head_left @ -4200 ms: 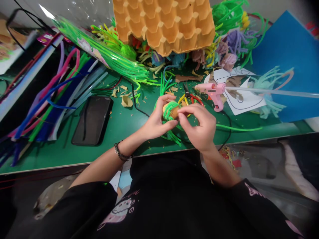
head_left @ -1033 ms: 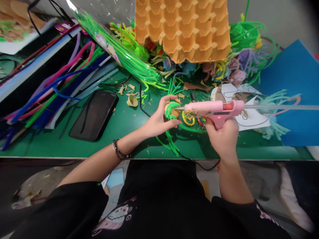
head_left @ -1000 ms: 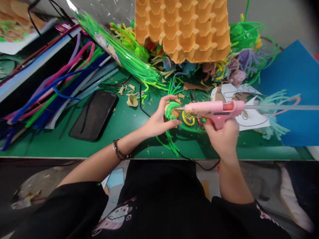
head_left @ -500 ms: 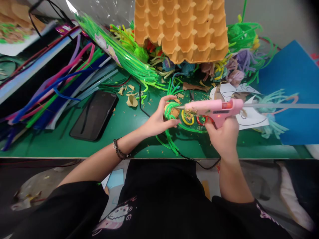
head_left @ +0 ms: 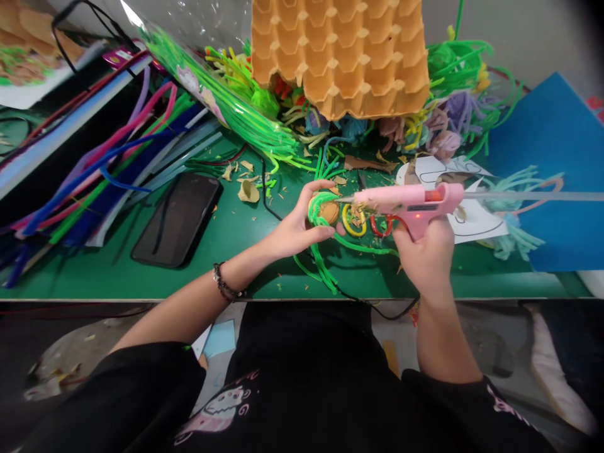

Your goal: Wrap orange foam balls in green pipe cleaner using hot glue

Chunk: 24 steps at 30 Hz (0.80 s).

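My left hand [head_left: 304,223] is curled around a small tan cup-like piece [head_left: 328,212], which looks cut from egg-carton pulp. Green pipe cleaner [head_left: 321,202] lies along its rim, and a loose length trails to the right. In my right hand [head_left: 427,258] is a pink hot glue gun [head_left: 408,198] with a lit orange light and a clear glue stick [head_left: 533,196] out of its back. The gun's metal nozzle points left, at the piece's upper right edge. Below the gun lie scissors with yellow [head_left: 353,220] and red [head_left: 380,225] handle loops, partly hidden.
A torn egg tray [head_left: 340,56] stands at the back over colourful yarn bundles [head_left: 455,119]. Packaged green pipe cleaners [head_left: 255,129], a black phone [head_left: 177,219] and loose coloured pipe cleaners [head_left: 94,170] are to the left. Blue board [head_left: 557,176] and cut white paper [head_left: 481,220] lie right.
The glue gun has shifted slightly right, its nozzle drawn back from the middle of the tan piece to its edge. My left hand keeps its hold, having barely moved.
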{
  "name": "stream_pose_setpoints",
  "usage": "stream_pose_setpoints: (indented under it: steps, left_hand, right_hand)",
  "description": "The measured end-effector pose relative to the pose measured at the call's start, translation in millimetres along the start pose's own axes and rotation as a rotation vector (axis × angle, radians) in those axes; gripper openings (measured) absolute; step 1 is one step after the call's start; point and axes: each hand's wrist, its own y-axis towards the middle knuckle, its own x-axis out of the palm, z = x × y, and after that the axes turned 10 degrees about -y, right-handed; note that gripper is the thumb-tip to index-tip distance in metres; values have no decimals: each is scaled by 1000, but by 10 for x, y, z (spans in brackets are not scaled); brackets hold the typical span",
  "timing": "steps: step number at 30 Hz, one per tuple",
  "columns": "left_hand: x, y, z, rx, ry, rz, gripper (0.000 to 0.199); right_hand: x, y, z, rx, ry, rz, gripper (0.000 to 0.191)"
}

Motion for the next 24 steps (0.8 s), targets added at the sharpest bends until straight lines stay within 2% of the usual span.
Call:
stream_pose_setpoints:
  steps: [7, 20, 24]
  left_hand:
    - [-2, -6, 2, 24, 34, -31, 61]
    - [-21, 1, -39, 89, 77, -21, 59]
    - [-32, -9, -48, 54, 56, -10, 62]
  right_hand:
    - [-55, -10, -81, 26, -13, -24, 31]
    - [-49, 6, -18, 15, 1, -8, 20]
    - [-58, -8, -11, 16, -1, -10, 18]
